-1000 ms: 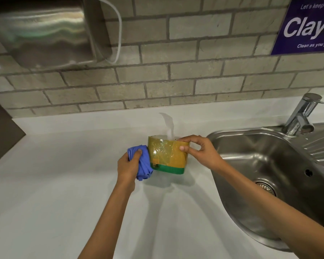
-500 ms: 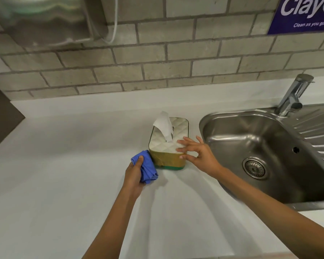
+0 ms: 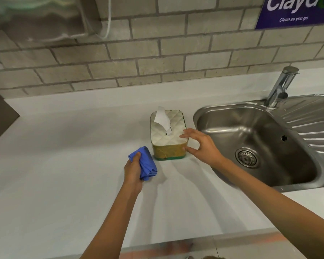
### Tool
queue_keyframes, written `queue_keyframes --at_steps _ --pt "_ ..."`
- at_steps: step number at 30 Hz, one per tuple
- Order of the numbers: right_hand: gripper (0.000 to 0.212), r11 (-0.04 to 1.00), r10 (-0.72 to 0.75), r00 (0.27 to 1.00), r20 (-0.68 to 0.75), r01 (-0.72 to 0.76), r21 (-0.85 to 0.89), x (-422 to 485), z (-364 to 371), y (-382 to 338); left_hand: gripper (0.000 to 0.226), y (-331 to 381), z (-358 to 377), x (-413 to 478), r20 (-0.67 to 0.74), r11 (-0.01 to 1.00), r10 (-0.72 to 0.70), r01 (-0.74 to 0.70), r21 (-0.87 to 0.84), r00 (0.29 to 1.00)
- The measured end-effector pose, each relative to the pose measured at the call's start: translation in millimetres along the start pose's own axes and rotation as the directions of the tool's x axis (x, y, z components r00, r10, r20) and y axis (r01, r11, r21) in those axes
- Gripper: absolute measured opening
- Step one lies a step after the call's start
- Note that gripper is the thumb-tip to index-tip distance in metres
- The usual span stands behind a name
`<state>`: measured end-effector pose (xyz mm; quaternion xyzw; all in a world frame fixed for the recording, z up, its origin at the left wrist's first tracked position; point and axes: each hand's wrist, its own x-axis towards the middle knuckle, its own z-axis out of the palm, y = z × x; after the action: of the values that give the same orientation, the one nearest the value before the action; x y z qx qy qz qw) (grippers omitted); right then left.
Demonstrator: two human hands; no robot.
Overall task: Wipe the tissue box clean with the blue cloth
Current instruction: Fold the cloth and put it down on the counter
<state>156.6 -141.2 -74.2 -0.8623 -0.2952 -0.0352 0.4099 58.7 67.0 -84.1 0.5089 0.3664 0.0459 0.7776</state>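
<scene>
The tissue box [image 3: 168, 139] stands upright on the white counter [image 3: 64, 174], just left of the sink. It has a white quilted top, a golden side with a green base, and one tissue sticking up. My left hand [image 3: 133, 171] grips the bunched blue cloth [image 3: 146, 163], held a little to the left of and in front of the box, not touching it. My right hand [image 3: 200, 144] hovers at the box's near right corner with fingers spread, holding nothing; thumb and fingertips sit right at the box's edge.
A steel sink [image 3: 254, 143] with a drain and a tap [image 3: 281, 86] lies to the right. A brick wall runs behind, with a metal dispenser [image 3: 41, 17] at upper left and a purple sign [image 3: 295, 10] at upper right. The counter's front edge is near me.
The box, tilted up in my right hand a second ago, now stands flat on the counter. My right hand has let go and opened. The left hand with the cloth has drawn back from the box.
</scene>
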Motion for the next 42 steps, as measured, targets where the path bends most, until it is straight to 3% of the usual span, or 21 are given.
queue_keyframes --at_steps 3,6,9,12,14,17,23,29,34,42 --pt "0.022 0.988 0.094 0.988 -0.125 -0.077 0.130 -8 -9 -14 0.016 16 -2 -16 -0.024 0.996 0.088 -0.088 -0.004 0.996" --pt "0.009 0.870 0.261 0.964 -0.045 -0.214 0.445 -16 -14 -43 0.015 34 8 -42 0.023 0.968 0.249 -0.250 0.016 0.968" --pt "0.002 0.756 0.280 0.960 0.011 -0.228 0.613 -27 -20 -73 0.013 46 27 -70 0.146 0.905 0.412 -0.423 0.053 0.899" --pt "0.033 0.689 0.268 0.963 0.020 -0.206 0.695 -39 -27 -97 0.016 44 50 -87 0.238 0.819 0.518 -0.557 0.137 0.821" --pt "0.045 0.663 0.309 0.950 0.039 -0.245 0.707 -46 -32 -102 0.027 39 64 -95 0.315 0.767 0.541 -0.611 0.195 0.780" --pt "0.048 0.544 0.398 0.912 0.100 -0.322 0.775 -60 -40 -96 0.042 29 82 -100 0.426 0.704 0.509 -0.647 0.295 0.748" --pt "0.049 0.516 0.533 0.845 0.053 -0.374 0.771 -91 -51 -74 0.022 3 108 -107 0.545 0.617 0.476 -0.704 0.351 0.690" --pt "0.041 0.461 0.618 0.786 0.022 -0.385 0.800 -111 -70 -59 0.005 -9 138 -108 0.549 0.721 0.369 -0.603 0.340 0.750" --pt "0.030 0.452 0.636 0.771 0.023 -0.397 0.799 -118 -91 -38 0.015 -16 161 -110 0.566 0.784 0.288 -0.529 0.323 0.772" --pt "0.015 0.440 0.711 0.698 0.086 -0.537 0.719 -140 -138 17 0.023 -26 163 -94 0.367 0.865 0.023 -0.202 0.460 0.930"
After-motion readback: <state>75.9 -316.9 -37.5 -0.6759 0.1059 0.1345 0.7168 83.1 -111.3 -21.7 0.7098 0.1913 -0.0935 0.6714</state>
